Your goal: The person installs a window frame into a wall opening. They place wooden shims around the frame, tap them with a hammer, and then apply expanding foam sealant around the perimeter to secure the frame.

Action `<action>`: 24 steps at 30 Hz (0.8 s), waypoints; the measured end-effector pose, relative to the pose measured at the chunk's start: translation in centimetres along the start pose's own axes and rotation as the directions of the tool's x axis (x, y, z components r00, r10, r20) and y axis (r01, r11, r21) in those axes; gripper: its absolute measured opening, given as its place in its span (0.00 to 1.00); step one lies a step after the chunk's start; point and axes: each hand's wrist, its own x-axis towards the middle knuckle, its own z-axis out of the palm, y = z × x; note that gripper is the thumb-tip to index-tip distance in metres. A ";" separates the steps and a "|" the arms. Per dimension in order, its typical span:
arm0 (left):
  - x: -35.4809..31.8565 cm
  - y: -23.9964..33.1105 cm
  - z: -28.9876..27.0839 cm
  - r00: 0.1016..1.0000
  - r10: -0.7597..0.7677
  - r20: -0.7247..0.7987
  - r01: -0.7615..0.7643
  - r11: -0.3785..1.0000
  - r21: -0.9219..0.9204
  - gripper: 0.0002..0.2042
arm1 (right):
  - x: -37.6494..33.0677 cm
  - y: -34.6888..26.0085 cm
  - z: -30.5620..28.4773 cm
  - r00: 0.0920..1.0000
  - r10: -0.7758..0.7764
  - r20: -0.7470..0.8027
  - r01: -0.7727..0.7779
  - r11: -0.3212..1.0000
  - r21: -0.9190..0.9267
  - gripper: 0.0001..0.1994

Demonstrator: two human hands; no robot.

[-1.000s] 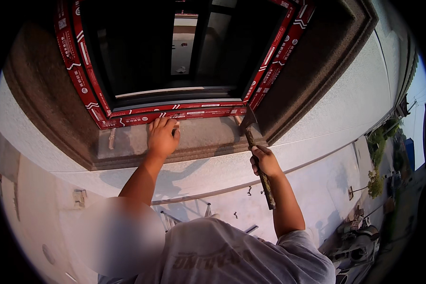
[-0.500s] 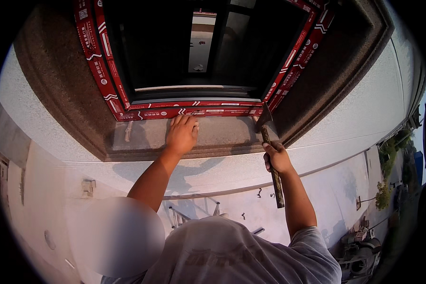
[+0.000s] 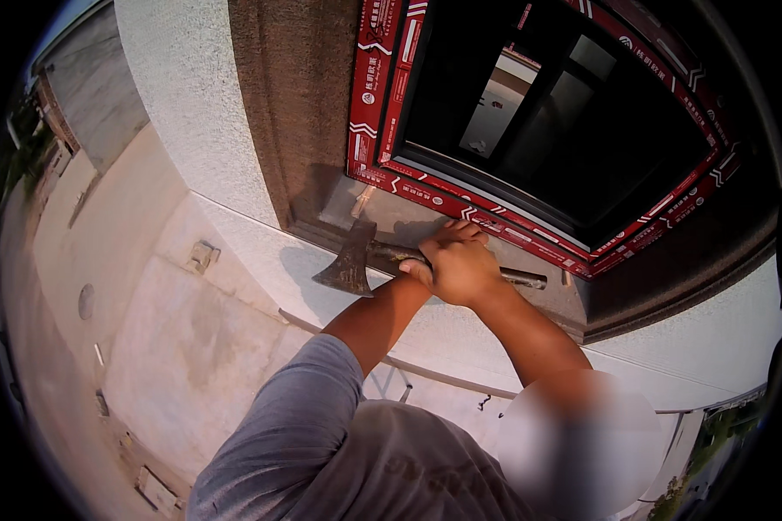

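My right hand (image 3: pixel 462 271) is closed around the handle of a hatchet (image 3: pixel 350 262), its worn metal head pointing left over my left forearm. The handle's end sticks out to the right of the hand. Underneath, my left hand (image 3: pixel 463 229) rests on the grey window sill (image 3: pixel 408 219), mostly hidden by the right one. Its visible fingers lie flat against the lower edge of the window frame (image 3: pixel 434 201), which is wrapped in red protective film. A small wooden wedge (image 3: pixel 362 201) sits by the frame's left corner, and another wood piece (image 3: pixel 566 278) near the right corner.
Brown stone-like trim (image 3: pixel 274 113) surrounds the window recess, with a white textured wall (image 3: pixel 178 95) outside it. Far below lies pale concrete ground (image 3: pixel 191 321). Part of a metal ladder (image 3: pixel 391 382) shows beneath me.
My view has swung to the left. My right hand has carried the hatchet from the frame's right corner leftward across my left hand, which stays on the sill.
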 end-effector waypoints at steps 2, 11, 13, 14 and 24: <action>-0.2 1.0 -1.0 0.999 0.023 0.037 -0.030 0.976 0.217 0.13 | 2.6 -0.9 0.6 0.997 -0.078 0.012 0.079 0.996 -0.047 0.30; -0.1 2.1 -1.6 0.996 0.048 0.075 -0.069 0.951 0.301 0.13 | 6.8 -0.2 1.8 0.994 -0.046 0.104 0.038 0.996 0.076 0.30; -0.1 2.2 -1.9 0.998 0.041 0.056 -0.057 0.948 0.314 0.13 | 7.1 -0.9 1.0 0.990 -0.026 0.137 0.011 0.994 0.107 0.31; 0.0 2.2 -1.9 0.997 0.046 0.059 -0.062 0.947 0.316 0.13 | 6.7 -1.0 0.7 0.987 -0.057 0.148 0.044 0.995 0.088 0.31; 0.1 2.3 -1.7 0.997 0.057 0.051 -0.070 0.945 0.318 0.13 | 6.6 -0.4 1.0 0.985 -0.078 0.154 0.071 0.996 0.055 0.33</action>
